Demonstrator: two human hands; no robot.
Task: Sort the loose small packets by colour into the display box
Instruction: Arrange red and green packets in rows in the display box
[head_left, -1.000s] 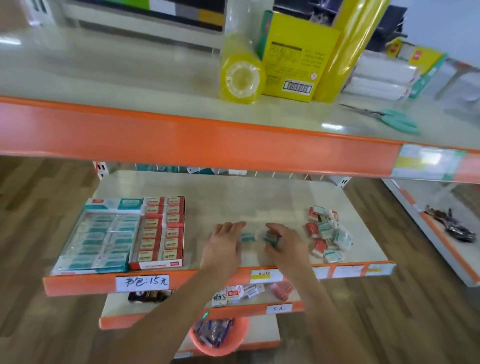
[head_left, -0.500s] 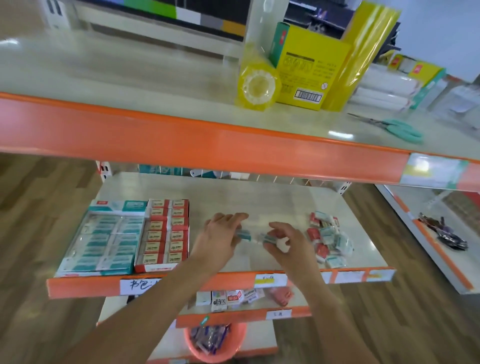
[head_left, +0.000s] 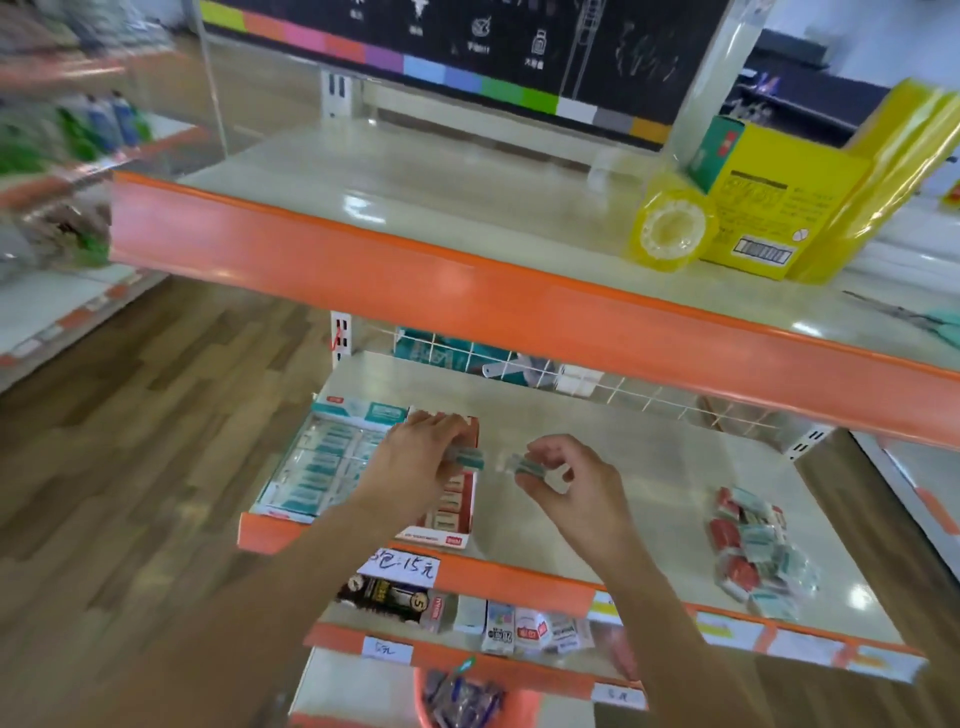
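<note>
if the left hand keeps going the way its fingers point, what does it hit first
Most likely the display box with teal and red rows. The left hand, pinching a small teal packet, already hovers over the red rows; depth is unclear, so contact can't be confirmed.

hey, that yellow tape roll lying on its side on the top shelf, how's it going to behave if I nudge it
The yellow tape roll lies on its round side with its hollow core facing the camera, so a nudge would probably roll it. The yellow box close behind may stop it going backward. Its glossy wrap looks slippery, and the hollow core suggests it is fairly light.
</note>
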